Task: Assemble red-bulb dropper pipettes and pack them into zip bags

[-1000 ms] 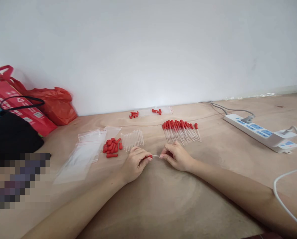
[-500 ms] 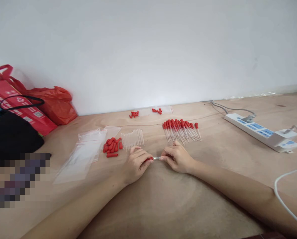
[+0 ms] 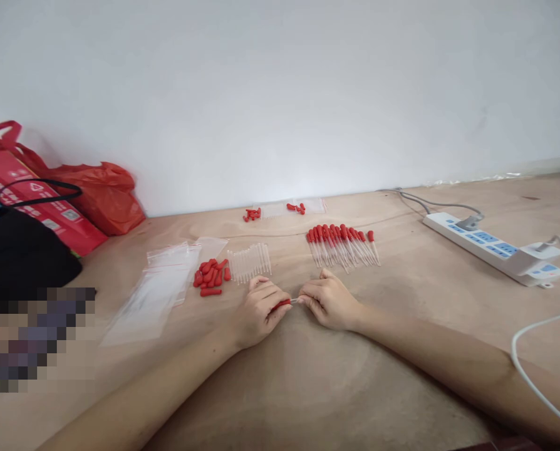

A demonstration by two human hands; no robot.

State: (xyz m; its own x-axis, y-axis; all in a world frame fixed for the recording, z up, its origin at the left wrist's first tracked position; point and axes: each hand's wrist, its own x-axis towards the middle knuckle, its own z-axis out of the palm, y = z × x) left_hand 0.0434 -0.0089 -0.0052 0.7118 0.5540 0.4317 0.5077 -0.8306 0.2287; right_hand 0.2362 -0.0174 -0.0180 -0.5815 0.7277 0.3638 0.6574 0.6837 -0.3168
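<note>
Between thumb and fingers, my left hand (image 3: 262, 311) pinches a red rubber dropper bulb (image 3: 281, 304). My right hand (image 3: 327, 302) grips a clear glass dropper tube (image 3: 294, 300), a short length of which shows between the two hands, its end at the bulb. How deep the tube sits in the bulb is hidden by the fingers. Beyond my left hand lie a pile of loose red bulbs (image 3: 212, 274) and a row of bare glass tubes (image 3: 249, 263). Past my right hand, several droppers with red bulbs (image 3: 341, 243) lie side by side.
Clear plastic bags (image 3: 158, 285) lie at left. Further back are small red bulbs (image 3: 252, 215) and a small clear bag (image 3: 315, 205). A power strip (image 3: 477, 241) with cables stands at right. Red bags (image 3: 106, 197) and a black bag (image 3: 26, 254) fill the left edge.
My right hand has moved slightly left, toward my left hand. Less of the glass tube shows between them now. The things on the table stay where they were.
</note>
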